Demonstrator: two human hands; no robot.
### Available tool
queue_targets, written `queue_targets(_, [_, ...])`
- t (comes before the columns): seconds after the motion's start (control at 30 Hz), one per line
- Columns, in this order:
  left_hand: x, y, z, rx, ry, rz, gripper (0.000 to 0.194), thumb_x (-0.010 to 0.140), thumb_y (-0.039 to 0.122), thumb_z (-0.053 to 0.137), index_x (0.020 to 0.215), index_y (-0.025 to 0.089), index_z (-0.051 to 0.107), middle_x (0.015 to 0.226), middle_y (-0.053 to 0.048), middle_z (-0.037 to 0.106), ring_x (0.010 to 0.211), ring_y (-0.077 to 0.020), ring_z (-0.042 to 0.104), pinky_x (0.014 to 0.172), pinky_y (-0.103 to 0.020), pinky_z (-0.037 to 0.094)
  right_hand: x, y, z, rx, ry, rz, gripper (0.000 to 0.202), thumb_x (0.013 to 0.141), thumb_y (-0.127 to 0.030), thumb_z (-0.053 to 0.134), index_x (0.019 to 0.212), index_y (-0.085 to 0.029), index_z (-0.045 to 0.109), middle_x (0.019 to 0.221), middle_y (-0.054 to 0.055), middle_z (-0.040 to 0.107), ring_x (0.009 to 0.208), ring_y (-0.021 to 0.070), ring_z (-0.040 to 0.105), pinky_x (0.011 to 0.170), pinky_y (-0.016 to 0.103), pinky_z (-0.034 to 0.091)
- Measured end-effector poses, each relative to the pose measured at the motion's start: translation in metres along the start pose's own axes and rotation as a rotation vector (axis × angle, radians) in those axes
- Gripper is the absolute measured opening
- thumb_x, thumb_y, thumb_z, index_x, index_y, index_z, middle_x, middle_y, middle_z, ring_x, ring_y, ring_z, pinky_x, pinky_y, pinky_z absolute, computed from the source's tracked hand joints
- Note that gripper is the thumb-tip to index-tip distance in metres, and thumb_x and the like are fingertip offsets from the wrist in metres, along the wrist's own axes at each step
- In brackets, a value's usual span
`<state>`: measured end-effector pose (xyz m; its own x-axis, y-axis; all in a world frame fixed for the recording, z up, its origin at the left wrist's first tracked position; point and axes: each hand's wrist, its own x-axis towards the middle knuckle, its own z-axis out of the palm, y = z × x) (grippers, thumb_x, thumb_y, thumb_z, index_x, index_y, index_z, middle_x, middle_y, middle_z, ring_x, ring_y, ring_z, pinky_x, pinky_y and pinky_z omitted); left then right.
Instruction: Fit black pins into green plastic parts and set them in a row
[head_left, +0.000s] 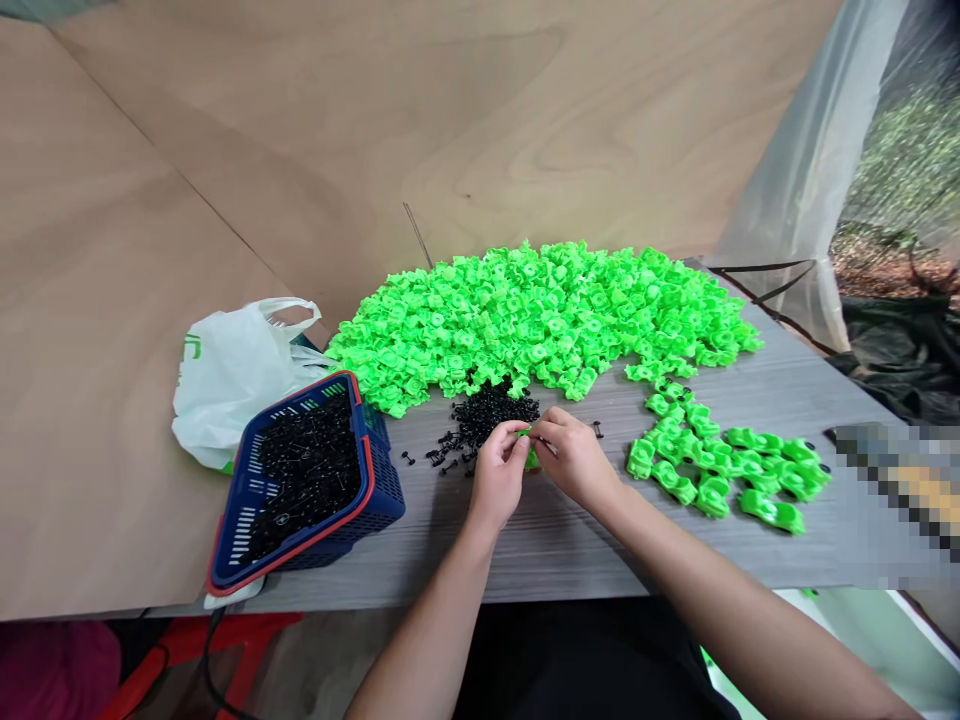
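Because the green plastic car body (532, 459) is small, I pinch it between left hand (498, 478) and right hand (576, 458), presumably for steadiness, with black wheel axles (486, 416) heaped within reach.

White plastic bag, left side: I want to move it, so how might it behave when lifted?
The white bag will probably sag, its thin sides being creased. Its bulging shape suggests contents that could shift. It may rub the blue basket right beside it.

White plastic bag (236, 375), wooden wall (390, 120), red stool (184, 635), translucent sheeting (802, 180)
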<state>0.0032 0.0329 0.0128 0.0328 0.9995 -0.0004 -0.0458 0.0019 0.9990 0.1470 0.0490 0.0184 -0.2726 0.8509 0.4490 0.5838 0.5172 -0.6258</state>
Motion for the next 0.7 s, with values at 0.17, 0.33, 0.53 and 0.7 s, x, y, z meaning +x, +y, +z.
queue_targets(0.17, [0.004,-0.007,-0.001,0.049,0.087,0.016,0.024,0.087,0.039,0.063,0.1,0.02,0.065,0.094,-0.007,0.071,0.08,-0.0166,0.066,0.064,-0.023,0.05,-0.005,0.0,0.007,0.052,0.059,0.011,0.015,0.092,-0.015,0.053,0.089,-0.019,0.067,0.089,0.006,0.06,0.082,0.0175,0.059,0.073,0.027,0.045])
queue_targets(0.33, [0.003,-0.012,0.0,0.0,0.119,0.006,0.022,0.087,0.037,0.063,0.1,0.019,0.063,0.095,-0.007,0.07,0.079,-0.0156,0.065,0.063,-0.023,0.05,-0.011,0.005,0.013,0.254,0.153,0.155,0.014,0.085,-0.021,0.066,0.098,-0.02,0.064,0.084,0.004,0.064,0.077,0.0181,0.061,0.072,0.03,0.049])
queue_targets(0.53, [-0.001,-0.009,0.003,-0.004,0.141,0.078,0.022,0.087,0.036,0.063,0.101,0.019,0.064,0.099,-0.008,0.069,0.084,-0.0171,0.066,0.063,-0.023,0.053,-0.013,0.01,0.017,0.628,0.128,0.293,0.021,0.083,-0.025,0.068,0.102,-0.018,0.067,0.09,0.006,0.069,0.077,0.0185,0.066,0.073,0.032,0.054])
queue_targets(0.7, [-0.003,-0.003,0.006,0.029,0.142,0.158,0.019,0.088,0.034,0.063,0.099,0.019,0.064,0.094,-0.007,0.069,0.082,-0.0154,0.064,0.067,-0.023,0.054,-0.009,0.012,0.013,0.862,0.101,0.361,0.022,0.078,-0.031,0.073,0.096,-0.019,0.07,0.082,0.004,0.071,0.075,0.0189,0.066,0.069,0.032,0.055])
